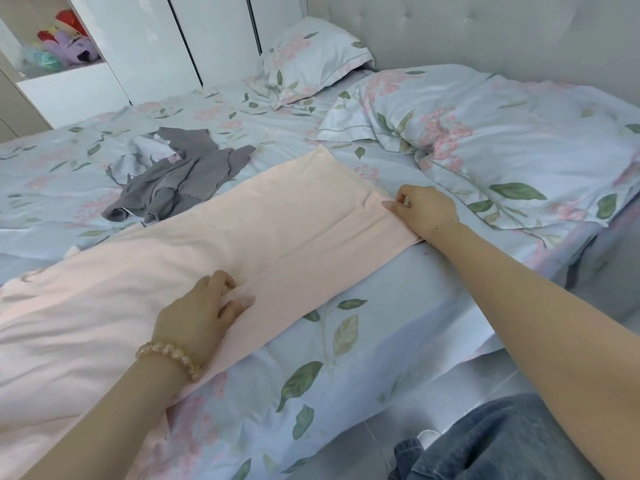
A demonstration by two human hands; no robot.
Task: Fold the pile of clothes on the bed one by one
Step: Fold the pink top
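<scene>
While the left hand [204, 306] grips a fold mid-length, the right hand [424, 209] pinches the pink garment [277, 230] hem, apparently tensioning cloth to flatten it.

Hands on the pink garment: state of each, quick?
Left hand: fingers curled, bunching a fold of the long pale pink cloth garment.
Right hand: pinching the same garment's far edge.

Pink garment [207, 244] — grey clothes [187, 174] (floral blue sheet [346, 341]).
</scene>
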